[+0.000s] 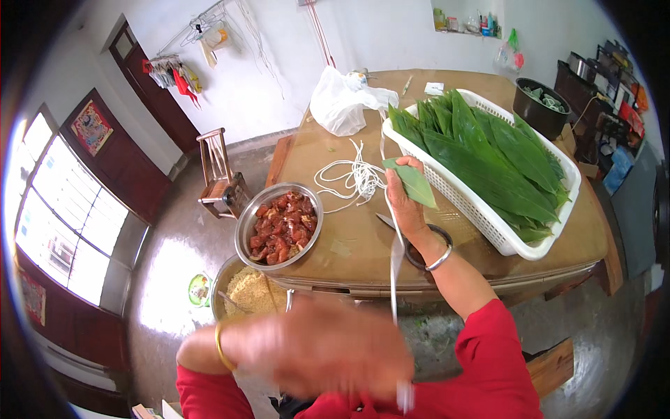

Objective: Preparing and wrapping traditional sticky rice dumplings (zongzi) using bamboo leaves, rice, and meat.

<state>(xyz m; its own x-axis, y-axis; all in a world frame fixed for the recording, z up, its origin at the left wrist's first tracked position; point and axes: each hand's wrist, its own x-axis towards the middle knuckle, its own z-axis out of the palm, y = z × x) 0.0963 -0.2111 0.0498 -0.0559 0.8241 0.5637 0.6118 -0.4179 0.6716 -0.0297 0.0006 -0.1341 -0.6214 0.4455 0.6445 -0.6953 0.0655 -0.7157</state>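
Observation:
My right hand (405, 201), with a silver bracelet at the wrist, grips a piece of green leaf (416, 183) above the table. A white string (393, 283) hangs past this hand towards my left hand (335, 348). That hand is strongly blurred low in front of me; what it holds cannot be told. Scissors (444, 235) with dark handles lie under my right forearm. Loose white cord (364, 178) lies on the tabletop. Left of it, a steel bowl (239, 235) holds reddish marinated meat chunks. A white plastic basket (534, 252) is heaped with long green leaves (487, 152).
Below the meat bowl, a larger metal basin (217, 293) holds yellowish grain and a utensil. A white plastic bag (340, 105) sits at the table's far side. A dark pot (542, 107) stands behind the basket. A small chair (214, 173) is on the floor, left of the table.

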